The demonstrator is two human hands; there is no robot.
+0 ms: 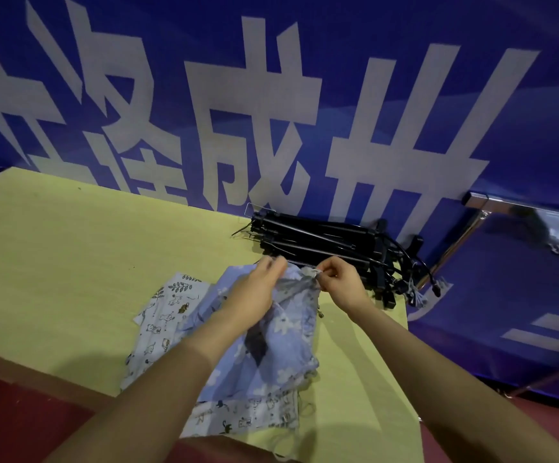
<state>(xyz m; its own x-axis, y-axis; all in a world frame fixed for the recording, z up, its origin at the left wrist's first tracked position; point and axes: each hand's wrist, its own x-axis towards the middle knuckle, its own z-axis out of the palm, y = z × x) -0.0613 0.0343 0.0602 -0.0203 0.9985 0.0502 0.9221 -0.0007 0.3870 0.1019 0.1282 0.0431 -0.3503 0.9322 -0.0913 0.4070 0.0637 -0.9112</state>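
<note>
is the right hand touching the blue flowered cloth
Touching. The head view shows the right hand pinching the top edge of the blue flowered cloth between its fingertips.

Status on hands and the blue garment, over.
Left hand, right hand pinch top edge of blue floral garment. Lies over printed white cloth. Black hanger pile close behind.

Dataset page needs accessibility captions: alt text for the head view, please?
Two bare hands, left hand and right hand, hold the top edge of a blue floral garment on a yellow-green table, over a white printed cloth. A pile of black hangers sits behind, before a blue banner.
</note>
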